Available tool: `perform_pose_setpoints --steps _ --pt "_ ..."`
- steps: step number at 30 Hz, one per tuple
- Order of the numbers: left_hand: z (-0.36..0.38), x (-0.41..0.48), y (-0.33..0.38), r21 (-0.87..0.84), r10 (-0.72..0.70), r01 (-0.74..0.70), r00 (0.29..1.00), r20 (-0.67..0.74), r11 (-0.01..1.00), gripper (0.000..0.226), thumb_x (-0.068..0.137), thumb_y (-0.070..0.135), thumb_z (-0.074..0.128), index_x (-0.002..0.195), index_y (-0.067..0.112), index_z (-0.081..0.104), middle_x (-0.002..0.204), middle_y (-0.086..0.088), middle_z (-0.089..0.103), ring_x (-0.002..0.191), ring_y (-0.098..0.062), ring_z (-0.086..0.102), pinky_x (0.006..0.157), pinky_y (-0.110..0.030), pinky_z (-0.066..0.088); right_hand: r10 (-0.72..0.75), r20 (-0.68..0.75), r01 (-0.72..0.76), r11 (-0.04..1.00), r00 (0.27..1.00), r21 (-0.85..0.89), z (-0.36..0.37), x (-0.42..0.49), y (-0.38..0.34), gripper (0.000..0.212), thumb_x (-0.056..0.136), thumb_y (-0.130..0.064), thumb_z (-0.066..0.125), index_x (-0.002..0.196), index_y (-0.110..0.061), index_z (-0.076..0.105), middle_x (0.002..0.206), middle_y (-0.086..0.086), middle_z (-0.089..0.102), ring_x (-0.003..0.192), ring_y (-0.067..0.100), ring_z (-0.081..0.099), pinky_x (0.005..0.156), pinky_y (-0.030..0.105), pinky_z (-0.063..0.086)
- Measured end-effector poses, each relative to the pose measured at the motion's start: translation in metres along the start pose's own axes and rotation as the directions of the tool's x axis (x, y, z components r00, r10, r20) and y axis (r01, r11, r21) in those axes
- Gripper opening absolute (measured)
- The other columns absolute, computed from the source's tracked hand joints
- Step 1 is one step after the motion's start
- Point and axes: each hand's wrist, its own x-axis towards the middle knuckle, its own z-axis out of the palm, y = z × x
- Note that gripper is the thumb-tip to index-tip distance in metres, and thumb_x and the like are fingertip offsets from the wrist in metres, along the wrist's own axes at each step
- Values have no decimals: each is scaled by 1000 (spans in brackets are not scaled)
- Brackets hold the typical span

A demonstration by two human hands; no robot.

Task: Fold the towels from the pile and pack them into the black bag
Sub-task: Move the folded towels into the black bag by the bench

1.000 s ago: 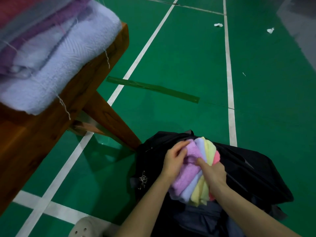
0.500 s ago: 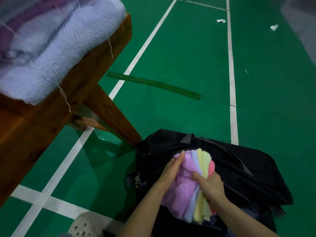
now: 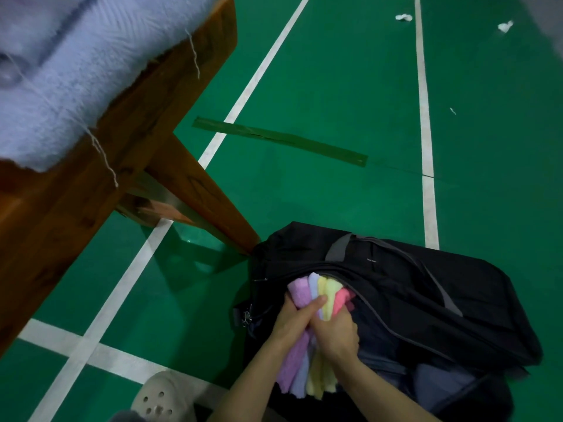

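Towels (image 3: 316,303) are bunched in both our hands, a stack of folded ones in purple, pale blue, yellow and pink. Our left hand (image 3: 292,322) wraps round the stack from the left, thumb laid across the top. Our right hand (image 3: 336,333) grips it from the right, fingers curled tight on the cloth. Both hands touch each other in the middle.

We see the stack is long, and it runs from near us to far from us. Its far end already pokes into the open mouth of the black bag (image 3: 411,287), just under the zip edge. Its near end hangs out toward us, below our wrists. So the bag lies ahead of our fingers, far and a little right. We think the next push has to go along that long line, straight away from us. Neither hand is nearer the mouth; they sit side by side.

More towels (image 3: 45,86) wait on the wooden bench (image 3: 128,153), far to the left and well apart from the bag.

We can read no words or labels anywhere.
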Motion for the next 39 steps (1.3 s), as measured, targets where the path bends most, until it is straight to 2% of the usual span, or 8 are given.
perform_pose_setpoints --steps 4,10,18,21,27,33,36,39 --pt "-16 -1 0 -39 99 -99 995 3 994 62 86 28 65 138 10 36 117 -4 54 101 -16 54 88 -25 45 -78 20 78 997 997 -4 7 -4 -6 51 72 -53 65 107 -18 55 95 1 63 91 21 61 87 35 48" --pt "-38 8 26 29 162 -165 983 81 986 116 41 55 79 143 24 34 134 -3 52 119 -20 53 104 -40 43 -188 62 182 979 980 91 8 0 -26 48 74 -24 73 116 -12 53 93 0 63 72 4 55 54 7 35" --pt "-26 13 38 -79 317 -311 946 69 947 76 70 35 75 137 17 42 126 -3 57 111 -16 58 92 -26 51 -217 -46 220 972 975 81 -14 28 -41 71 52 -49 69 116 -22 55 99 0 65 94 24 62 91 46 48" --pt "-25 12 29 46 208 -213 974 84 976 76 71 57 65 132 15 49 127 -5 59 112 -16 58 99 -31 46 -159 -27 162 972 987 172 -16 38 -36 69 56 -41 78 117 -17 58 98 1 66 90 22 64 86 44 53" --pt "-22 10 14 23 100 -103 988 118 994 52 94 42 47 136 12 41 120 -1 54 106 -13 52 92 -24 43 -90 78 61 946 993 319 1 34 -19 66 58 -36 80 116 -12 58 95 4 67 87 22 66 82 39 55" --pt "-31 9 3 137 82 -94 992 91 986 111 56 84 52 147 27 26 143 -4 45 126 -21 48 109 -40 36 -185 283 62 917 941 393 -2 21 -1 95 59 -39 69 143 -20 28 130 -3 50 113 10 50 86 19 38" --pt "-31 6 -3 215 88 -84 996 -10 973 79 83 64 49 148 25 26 144 -4 43 129 -23 44 105 -29 33 -185 283 46 899 941 436 -1 14 6 76 80 -32 71 143 -20 29 132 -9 43 111 5 47 83 13 38" --pt "-37 3 -13 137 131 -144 986 101 980 93 73 69 56 148 25 23 147 2 39 131 -13 40 103 -21 30 -83 236 -37 884 968 465 0 14 12 50 96 -36 44 140 -13 38 138 2 45 118 13 45 91 21 35"
